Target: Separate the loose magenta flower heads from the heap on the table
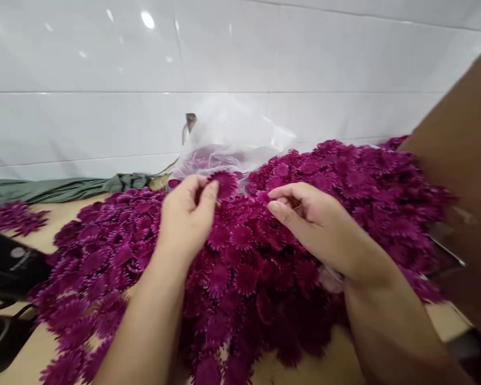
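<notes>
While the left hand [188,214] pinches one magenta flower head [225,184] by its edge, the disc stands nearly upright above the flower pile [264,267], its face turned toward the camera. The right hand [308,219] hovers just beside it, fingers loosely curled, holding nothing visible.

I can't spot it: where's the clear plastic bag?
In the head view, the clear plastic bag sits centre-back against the white wall, just behind the flower pile and the left hand.
</notes>
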The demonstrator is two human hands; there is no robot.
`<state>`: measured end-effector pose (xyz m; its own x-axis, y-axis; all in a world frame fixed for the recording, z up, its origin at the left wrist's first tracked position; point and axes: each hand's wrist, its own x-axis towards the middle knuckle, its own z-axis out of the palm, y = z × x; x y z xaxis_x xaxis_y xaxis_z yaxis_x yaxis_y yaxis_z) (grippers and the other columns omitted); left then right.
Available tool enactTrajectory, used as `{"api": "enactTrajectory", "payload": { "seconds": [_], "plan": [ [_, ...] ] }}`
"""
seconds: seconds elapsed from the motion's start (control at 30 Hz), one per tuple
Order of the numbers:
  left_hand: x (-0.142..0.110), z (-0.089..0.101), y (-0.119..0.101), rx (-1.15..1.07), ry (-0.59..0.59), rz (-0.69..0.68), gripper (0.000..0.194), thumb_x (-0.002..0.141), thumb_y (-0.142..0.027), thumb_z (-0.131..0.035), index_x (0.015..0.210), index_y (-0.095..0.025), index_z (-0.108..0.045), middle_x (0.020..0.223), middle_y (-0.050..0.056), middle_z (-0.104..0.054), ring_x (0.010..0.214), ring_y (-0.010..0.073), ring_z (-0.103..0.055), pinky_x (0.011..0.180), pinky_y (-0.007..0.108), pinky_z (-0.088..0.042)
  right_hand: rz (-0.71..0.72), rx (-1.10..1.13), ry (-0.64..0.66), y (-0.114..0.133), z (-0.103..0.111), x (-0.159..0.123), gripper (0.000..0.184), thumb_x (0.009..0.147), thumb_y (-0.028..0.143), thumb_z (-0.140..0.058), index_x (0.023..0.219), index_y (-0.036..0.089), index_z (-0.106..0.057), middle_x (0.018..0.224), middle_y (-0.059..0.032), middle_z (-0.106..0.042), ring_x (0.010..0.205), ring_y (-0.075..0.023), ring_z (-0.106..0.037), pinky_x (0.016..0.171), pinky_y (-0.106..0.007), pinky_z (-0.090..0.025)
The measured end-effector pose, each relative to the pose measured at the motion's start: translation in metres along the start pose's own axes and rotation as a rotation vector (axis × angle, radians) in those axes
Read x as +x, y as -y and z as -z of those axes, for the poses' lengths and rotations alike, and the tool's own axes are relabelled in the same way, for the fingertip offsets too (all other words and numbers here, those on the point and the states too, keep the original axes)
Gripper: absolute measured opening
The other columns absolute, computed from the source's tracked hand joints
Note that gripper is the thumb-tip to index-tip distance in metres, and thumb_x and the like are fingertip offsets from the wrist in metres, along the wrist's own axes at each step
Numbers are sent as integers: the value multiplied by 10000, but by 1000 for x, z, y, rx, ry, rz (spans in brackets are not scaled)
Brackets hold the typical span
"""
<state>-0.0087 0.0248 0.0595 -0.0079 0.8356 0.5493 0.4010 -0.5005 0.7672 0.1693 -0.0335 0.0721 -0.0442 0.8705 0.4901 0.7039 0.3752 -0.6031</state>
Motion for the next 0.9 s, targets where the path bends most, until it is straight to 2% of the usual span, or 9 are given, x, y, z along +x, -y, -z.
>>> {"api": "enactTrajectory", "payload": {
  "seconds": [0.1, 0.2, 0.3, 0.37, 0.47, 0.57, 0.67, 0.8, 0.9],
  "plan": [
    [2, 7, 0, -34, -42, 6, 145, 741, -297, -524, 629, -210, -495, 535, -44, -458, 515, 114, -405, 529, 263, -344, 59, -303, 43, -7, 32, -28, 312, 881, 434, -466, 923, 180, -641, 882, -69, -633, 828, -195, -568, 732, -320, -448],
    [2, 10, -1, -40, -40, -15, 106, 734, -302, -543, 664, -223, -527, 563, -42, -464, 530, 115, -401, 536, 268, -335, 107, -591, 240, -17, 50, -56, 379, 851, 501, -482, 884, 174, -671, 847, -92, -636, 857, -244, -559, 757, -378, -447],
    [-1, 9, -4, -22, -15, -39, 105, 737, -304, -546, 675, -220, -534, 572, -42, -472, 531, 113, -402, 535, 266, -334, 106, -847, 501, -29, 50, -71, 322, 741, 482, -636, 694, 167, -683, 713, -100, -632, 763, -265, -565, 705, -402, -454],
    [-3, 8, -7, -6, 12, -53, 111, 740, -296, -540, 668, -213, -527, 563, -43, -471, 524, 111, -403, 529, 261, -337, 74, -950, 645, -36, 42, -71, 272, 661, 426, -727, 666, 156, -691, 700, -110, -650, 757, -280, -584, 686, -393, -461],
    [-4, 7, -10, 14, 52, -80, 119, 752, -283, -523, 660, -207, -514, 559, -43, -459, 525, 110, -403, 526, 248, -342, 19, -945, 828, -46, 31, -63, 250, 637, 361, -754, 719, 128, -713, 779, -141, -688, 814, -298, -619, 700, -360, -465],
    [-3, 8, -9, 23, 72, -89, 127, 766, -281, -508, 665, -205, -502, 565, -43, -448, 531, 110, -403, 535, 239, -345, -93, -861, 933, -51, 28, -53, 218, 671, 339, -717, 718, 126, -715, 802, -153, -695, 748, -285, -646, 646, -339, -455],
    [-2, 9, -7, 9, 71, -77, 124, 765, -286, -504, 672, -205, -500, 573, -39, -458, 535, 112, -411, 537, 237, -343, -128, -825, 956, -50, 28, -47, 184, 636, 301, -730, 717, 137, -713, 786, -141, -695, 712, -287, -655, 622, -334, -442],
    [-2, 10, -8, -3, 83, -95, 124, 773, -282, -501, 682, -196, -504, 583, -37, -459, 543, 109, -410, 540, 233, -345, -109, -875, 1005, -43, 21, -43, 197, 639, 257, -728, 786, 127, -716, 831, -156, -699, 792, -302, -662, 674, -337, -455],
    [-3, 12, -10, 4, 95, -115, 129, 779, -271, -498, 678, -191, -506, 586, -35, -467, 550, 108, -419, 547, 231, -352, -97, -808, 967, -45, 15, -43, 239, 602, 238, -741, 817, 136, -714, 861, -145, -697, 835, -303, -655, 705, -338, -459]
  ]
}}
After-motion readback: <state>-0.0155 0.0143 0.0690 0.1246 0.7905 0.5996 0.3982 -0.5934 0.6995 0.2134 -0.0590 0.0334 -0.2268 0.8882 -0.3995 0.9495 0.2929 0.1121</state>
